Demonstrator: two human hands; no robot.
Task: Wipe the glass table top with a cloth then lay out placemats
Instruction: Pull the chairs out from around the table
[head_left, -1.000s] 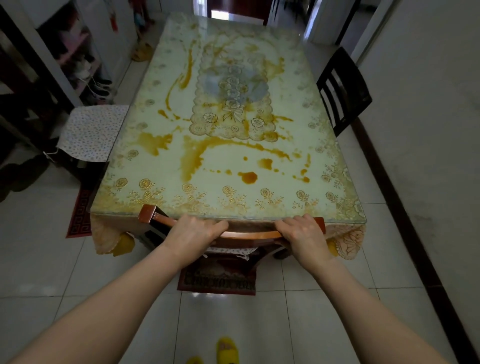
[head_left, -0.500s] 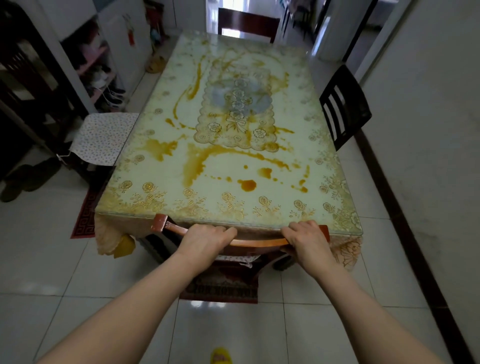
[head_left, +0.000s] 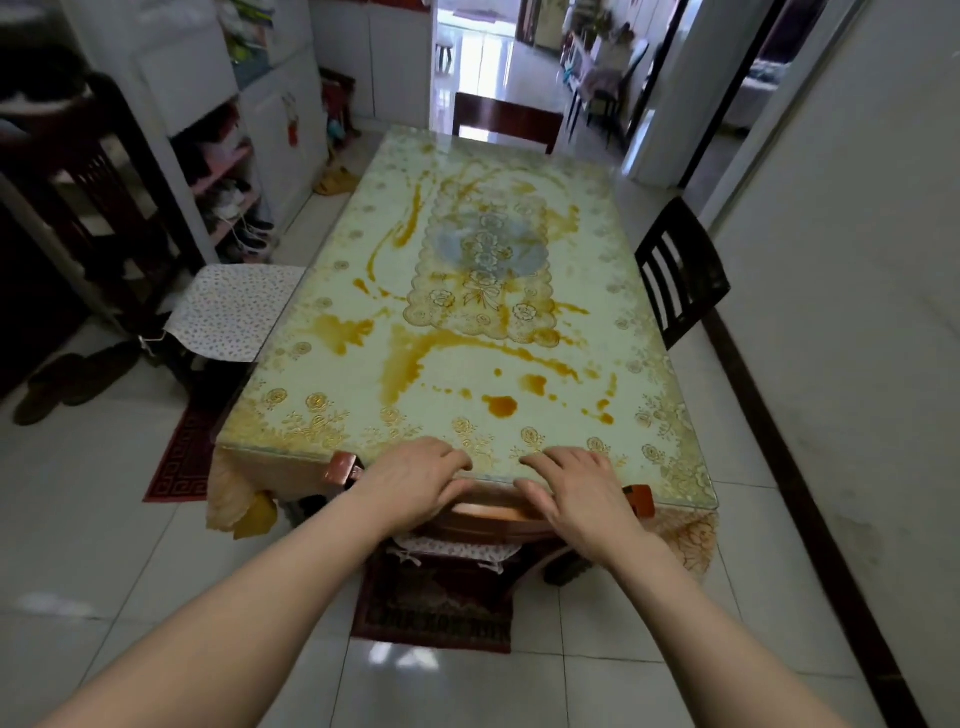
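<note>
The glass table top (head_left: 467, 343) covers a pale cloth with gold flower patterns and carries orange-brown spill stains (head_left: 501, 405) across its near half. A wooden chair (head_left: 343, 467) is pushed in at the near end. My left hand (head_left: 415, 480) and my right hand (head_left: 576, 491) lie over its top rail, fingers stretched flat onto the glass edge, holding nothing. No cloth or placemats show.
A dark slatted chair (head_left: 680, 270) stands at the right side, another chair (head_left: 506, 122) at the far end, and a seat with a dotted cushion (head_left: 234, 312) on the left. A shoe shelf (head_left: 228, 197), loose shoes (head_left: 62, 379) and red rugs (head_left: 431, 613) surround the table.
Both hands gripped the chair's top rail before; now the fingers have loosened and lie flat over the rail and table edge. The view has tilted up toward the far doorway.
</note>
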